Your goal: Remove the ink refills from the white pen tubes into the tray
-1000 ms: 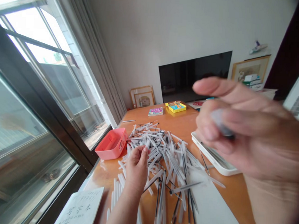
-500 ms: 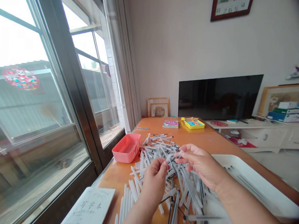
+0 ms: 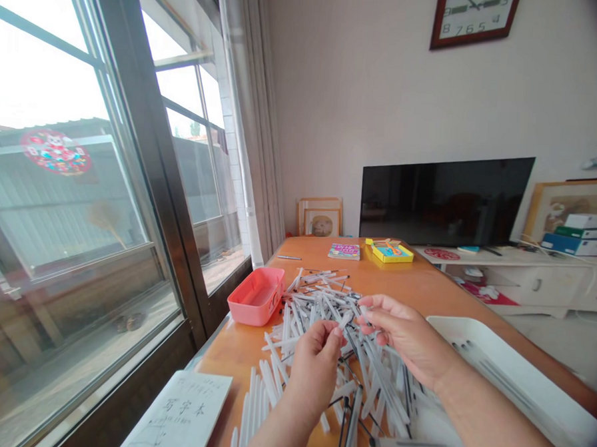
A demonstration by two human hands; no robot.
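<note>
My left hand [image 3: 316, 361] is closed in a pinch on a translucent white pen barrel [image 3: 345, 319], whose end pokes out past the thumb. Just to its right, my right hand [image 3: 398, 329] pinches a small pale piece [image 3: 364, 311] between thumb and fingertips; its kind is too small to tell. Both hands hover close together over a loose heap of pen parts [image 3: 319, 304], mixed white barrels and thin black refills. Part of the heap is hidden beneath my hands. Several barrels [image 3: 251, 408] lie side by side left of my left forearm.
A pink plastic basket [image 3: 257, 298] stands left of the heap. On the right, a white tray [image 3: 497, 347] holds several slim pens. A notebook [image 3: 183, 411] lies at front left. Farther back are a colourful booklet [image 3: 344, 251], a yellow box [image 3: 393, 253] and a pen [image 3: 289, 258].
The view has shifted slightly, so the whole scene sits a little lower and to the right. Both hands keep their pinch near each other over the heap.
</note>
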